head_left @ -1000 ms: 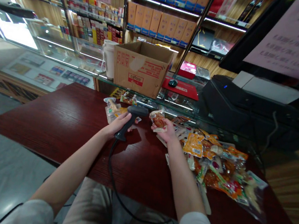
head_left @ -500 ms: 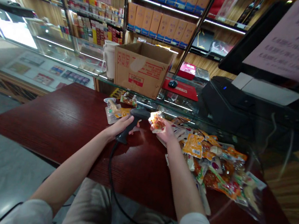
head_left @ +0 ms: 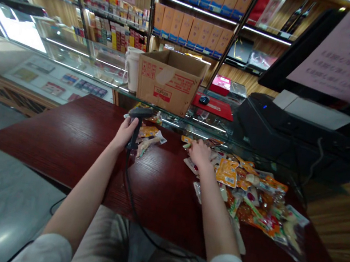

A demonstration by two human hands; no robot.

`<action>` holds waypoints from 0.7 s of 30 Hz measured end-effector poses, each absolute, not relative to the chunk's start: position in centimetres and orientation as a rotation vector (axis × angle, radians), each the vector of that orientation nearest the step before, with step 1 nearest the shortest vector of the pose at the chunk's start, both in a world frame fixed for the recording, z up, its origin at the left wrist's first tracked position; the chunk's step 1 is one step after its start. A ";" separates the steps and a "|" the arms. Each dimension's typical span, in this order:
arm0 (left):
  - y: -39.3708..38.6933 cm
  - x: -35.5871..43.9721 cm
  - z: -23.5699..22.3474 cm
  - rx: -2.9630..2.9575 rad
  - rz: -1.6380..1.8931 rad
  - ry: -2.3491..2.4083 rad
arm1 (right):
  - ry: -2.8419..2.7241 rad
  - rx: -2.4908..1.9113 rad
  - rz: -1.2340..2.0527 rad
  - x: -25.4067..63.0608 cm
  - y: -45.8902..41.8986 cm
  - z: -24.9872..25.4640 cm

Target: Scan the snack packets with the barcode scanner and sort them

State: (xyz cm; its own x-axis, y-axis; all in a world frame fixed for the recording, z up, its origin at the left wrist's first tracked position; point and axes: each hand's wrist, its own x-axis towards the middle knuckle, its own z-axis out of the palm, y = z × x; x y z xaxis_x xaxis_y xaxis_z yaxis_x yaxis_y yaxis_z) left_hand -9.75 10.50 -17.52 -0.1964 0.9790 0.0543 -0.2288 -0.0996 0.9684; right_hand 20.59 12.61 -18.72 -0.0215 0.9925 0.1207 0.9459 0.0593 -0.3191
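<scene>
My left hand [head_left: 125, 133] is wrapped round the handle of a black barcode scanner [head_left: 137, 130], held upright above the dark red table. The scanner's cable runs down toward my lap. Just right of it lie several snack packets [head_left: 149, 139], orange and clear, partly behind the scanner. My right hand [head_left: 200, 152] is at the near-left edge of a larger heap of sealed snack packets [head_left: 252, 194]. Its fingers are bent down and closed on a small packet with a green edge [head_left: 187, 146]; the fingertips are partly hidden.
A cardboard box [head_left: 168, 84] stands on the glass counter behind the table, beside a white cup-like container [head_left: 132, 69]. Right of the box are a red mat [head_left: 218, 107] with a mouse, then a black machine [head_left: 271, 125] and a screen [head_left: 337, 55]. Stocked shelves line the back.
My left hand has moved left and slightly up with the scanner. My right hand has gone from the lit packet near the scanner to the heap, and that packet is out of it.
</scene>
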 end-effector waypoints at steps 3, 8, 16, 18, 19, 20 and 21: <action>10.9 -11.4 -17.4 0.896 1.613 1.200 | -2.063 -2.154 -0.053 20.6 11.9 -18.5; 11.0 -11.9 -17.4 0.762 1.639 1.269 | -2.064 -1.761 -0.032 18.2 12.2 -17.4; 10.9 -11.9 -17.5 0.716 1.613 1.256 | -1.979 -1.663 0.619 8.6 19.4 -19.5; 10.9 -12.0 -17.4 0.733 1.611 1.235 | -1.939 -1.729 0.600 6.9 21.3 -20.0; 11.0 -12.0 -17.4 0.740 1.613 1.224 | -1.919 -1.759 0.592 6.2 22.1 -20.2; 11.0 -12.0 -17.5 0.746 1.616 1.213 | -1.898 -1.786 0.587 5.7 22.7 -20.4; 11.0 -12.1 -17.5 0.751 1.618 1.205 | -1.878 -1.810 0.584 5.2 23.2 -20.7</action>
